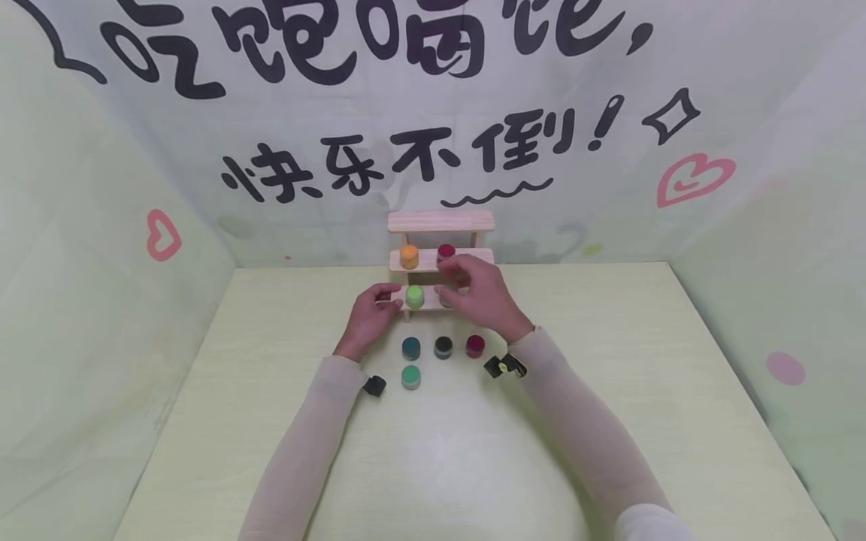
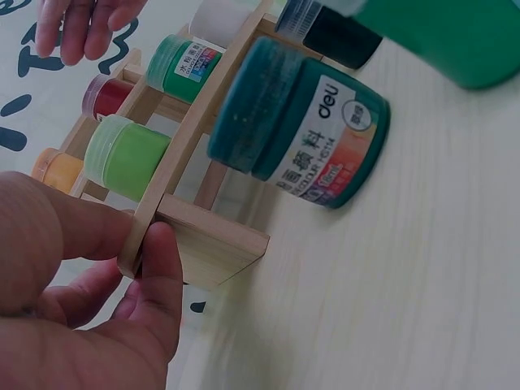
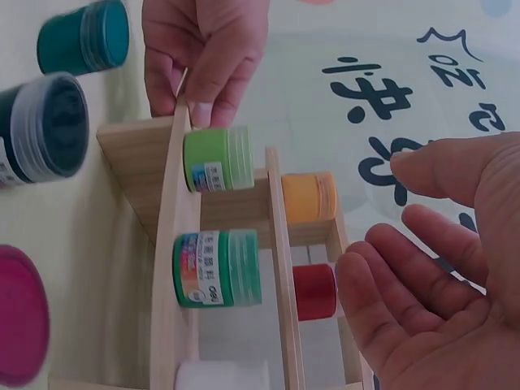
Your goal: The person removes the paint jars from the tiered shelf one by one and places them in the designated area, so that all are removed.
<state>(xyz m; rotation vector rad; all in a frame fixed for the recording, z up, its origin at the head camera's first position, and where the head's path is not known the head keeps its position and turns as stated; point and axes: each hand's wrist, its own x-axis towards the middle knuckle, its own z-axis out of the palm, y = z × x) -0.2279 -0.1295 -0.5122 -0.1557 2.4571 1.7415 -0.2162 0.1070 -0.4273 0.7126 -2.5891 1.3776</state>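
My left hand (image 1: 369, 318) pinches the left end of the lowest step of a small wooden tiered rack (image 1: 441, 221). My right hand (image 1: 485, 294) hovers over the rack's right side, thumb and fingers apart with nothing between them. Its fingertips are beside a red paint jar (image 3: 314, 292) on the middle step, where an orange jar (image 1: 409, 256) also stands. On the lowest step are a light green jar (image 1: 415, 297), a green jar (image 3: 216, 269) and a white jar (image 3: 223, 375). In the head view my right hand covers part of this row.
In front of the rack, a teal jar (image 1: 410, 348), a dark jar (image 1: 443, 347) and a crimson jar (image 1: 475, 346) form a row on the table (image 1: 271, 421). Closer to me stands another green jar (image 1: 410, 377). A printed cloth (image 1: 325, 225) hangs behind the rack.
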